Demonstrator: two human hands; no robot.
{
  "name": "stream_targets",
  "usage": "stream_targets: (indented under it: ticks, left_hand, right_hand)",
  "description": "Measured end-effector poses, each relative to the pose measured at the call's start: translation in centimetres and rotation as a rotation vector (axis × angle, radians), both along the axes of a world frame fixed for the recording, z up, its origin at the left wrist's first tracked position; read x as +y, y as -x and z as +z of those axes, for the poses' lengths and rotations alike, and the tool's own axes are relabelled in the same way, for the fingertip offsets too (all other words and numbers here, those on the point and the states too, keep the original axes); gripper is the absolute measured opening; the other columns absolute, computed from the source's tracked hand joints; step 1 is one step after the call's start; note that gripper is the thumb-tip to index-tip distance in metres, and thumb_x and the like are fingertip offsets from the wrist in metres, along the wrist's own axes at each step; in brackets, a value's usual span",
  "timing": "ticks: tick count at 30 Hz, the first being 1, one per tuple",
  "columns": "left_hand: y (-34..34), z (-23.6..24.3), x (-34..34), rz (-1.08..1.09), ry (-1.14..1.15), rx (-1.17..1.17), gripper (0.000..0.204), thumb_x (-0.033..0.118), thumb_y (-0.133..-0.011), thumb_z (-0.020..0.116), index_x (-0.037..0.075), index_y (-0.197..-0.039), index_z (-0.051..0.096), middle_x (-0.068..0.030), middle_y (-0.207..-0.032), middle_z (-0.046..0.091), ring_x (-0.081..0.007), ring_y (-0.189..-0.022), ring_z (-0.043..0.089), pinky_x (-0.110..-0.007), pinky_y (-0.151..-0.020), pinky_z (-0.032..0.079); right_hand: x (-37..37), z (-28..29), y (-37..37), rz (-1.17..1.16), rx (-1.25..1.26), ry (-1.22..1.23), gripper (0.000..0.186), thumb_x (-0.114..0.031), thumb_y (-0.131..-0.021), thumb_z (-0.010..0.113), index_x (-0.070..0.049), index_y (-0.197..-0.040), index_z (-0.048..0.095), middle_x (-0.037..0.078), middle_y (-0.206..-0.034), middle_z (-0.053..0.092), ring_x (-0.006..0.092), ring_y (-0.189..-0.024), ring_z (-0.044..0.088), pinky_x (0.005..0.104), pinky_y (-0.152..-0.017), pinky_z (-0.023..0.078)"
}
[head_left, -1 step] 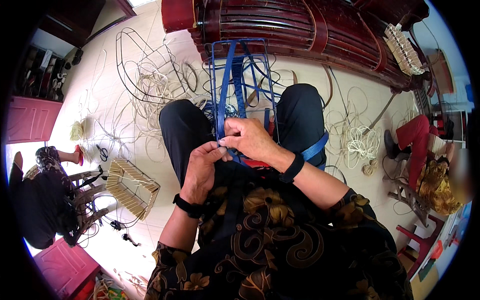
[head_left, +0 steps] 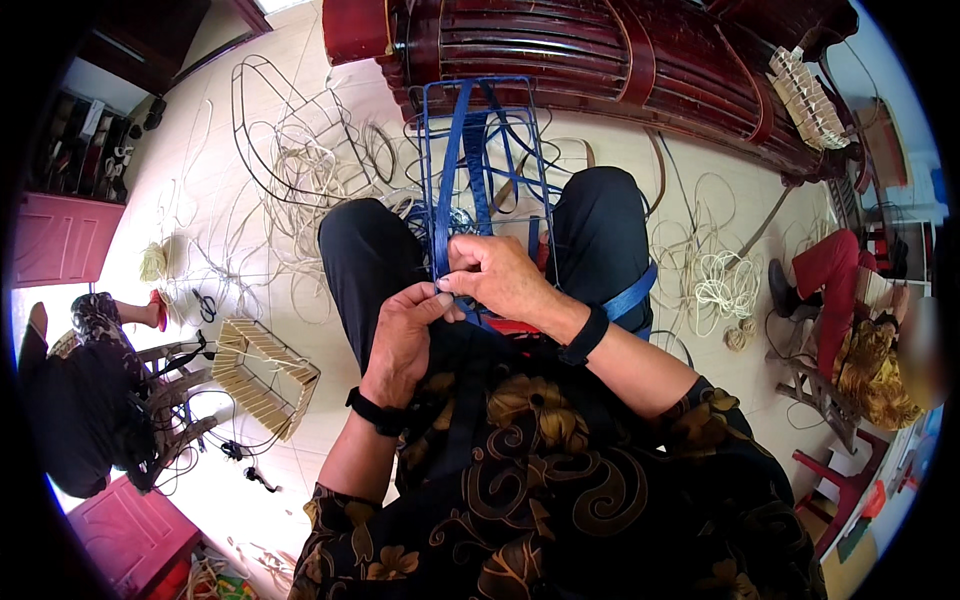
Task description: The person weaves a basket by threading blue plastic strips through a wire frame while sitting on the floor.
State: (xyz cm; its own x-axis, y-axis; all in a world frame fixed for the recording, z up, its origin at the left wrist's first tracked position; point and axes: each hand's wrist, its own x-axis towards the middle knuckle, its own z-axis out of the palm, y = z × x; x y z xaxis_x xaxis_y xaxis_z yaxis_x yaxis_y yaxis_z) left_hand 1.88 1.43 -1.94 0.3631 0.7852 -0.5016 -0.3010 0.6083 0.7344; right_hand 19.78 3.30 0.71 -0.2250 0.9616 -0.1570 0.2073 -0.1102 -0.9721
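Note:
Between my knees stands a rectangular wire frame [head_left: 427, 150], partly wrapped in blue. A long blue strap [head_left: 447, 215] runs down its left side to my fingers, and more blue strips cross its inside. At the frame's near left corner, my left hand [head_left: 408, 325] pinches the strap's lower end between thumb and fingers. My right hand [head_left: 497, 278] reaches over from the right, its thumb and forefinger closed at the same spot, touching the left fingertips. The exact grip point is mostly covered by the fingers. Another loop of blue strap [head_left: 632, 292] lies over my right thigh.
A dark red wooden bench [head_left: 540, 45] stands beyond the frame. Tangled pale cord [head_left: 310, 160] and a bare wire frame [head_left: 240, 130] lie on the left floor, near scissors [head_left: 204, 305] and a tan-wrapped frame [head_left: 228, 365]. More cord [head_left: 725, 285] lies right. People sit on both sides.

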Motion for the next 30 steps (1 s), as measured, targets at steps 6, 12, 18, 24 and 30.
stream_targets:
  ticks: [6,12,18,24,30]
  left_hand:
    - [0.0,0.2,0.0,0.0,0.005,-0.003,0.009,0.002,-0.09,0.059,-0.001,-0.082,0.064,-0.0097,-0.076,0.064,-0.0203,-0.077,0.061,-0.03,-0.079,0.046]
    - [-0.2,0.2,0.0,0.003,-0.004,0.002,0.01,0.001,-0.089,0.058,-0.001,-0.083,0.065,-0.0103,-0.077,0.064,-0.02,-0.078,0.062,-0.03,-0.08,0.046]
    - [0.0,-0.3,0.0,0.008,0.0,-0.001,0.009,0.001,-0.089,0.059,-0.002,-0.086,0.066,-0.0103,-0.078,0.065,-0.0202,-0.078,0.062,-0.03,-0.079,0.047]
    - [0.0,-0.2,-0.1,0.03,0.018,-0.009,0.009,0.001,-0.089,0.059,-0.003,-0.088,0.066,-0.01,-0.079,0.065,-0.0199,-0.078,0.063,-0.03,-0.08,0.047]
    - [0.0,-0.4,-0.1,0.032,0.016,-0.014,0.008,0.001,-0.089,0.059,-0.003,-0.089,0.066,-0.0098,-0.079,0.065,-0.0201,-0.078,0.063,-0.03,-0.08,0.047]
  right_hand:
    - [0.2,-0.6,0.2,0.0,-0.018,0.018,0.017,-0.006,-0.086,0.069,0.001,-0.078,0.056,0.003,-0.068,0.06,0.0063,-0.065,0.053,0.0269,-0.058,0.045]
    - [0.3,-0.3,0.2,-0.011,0.062,0.134,0.017,-0.006,-0.088,0.067,0.0,-0.077,0.055,0.001,-0.069,0.057,0.0057,-0.067,0.051,0.0264,-0.059,0.045]
    - [0.7,0.3,0.3,-0.018,0.009,0.144,0.026,-0.007,-0.086,0.07,-0.004,-0.071,0.05,-0.004,-0.061,0.049,0.0047,-0.06,0.04,0.0252,-0.054,0.036]
    - [0.8,0.2,0.3,-0.006,0.003,0.151,0.026,-0.008,-0.086,0.071,-0.005,-0.071,0.05,-0.005,-0.06,0.047,0.005,-0.059,0.038,0.026,-0.053,0.034]
    - [0.7,-0.3,0.3,-0.028,-0.053,0.083,0.022,-0.009,-0.084,0.07,-0.003,-0.072,0.053,0.0,-0.061,0.05,0.0076,-0.059,0.043,0.0284,-0.053,0.037]
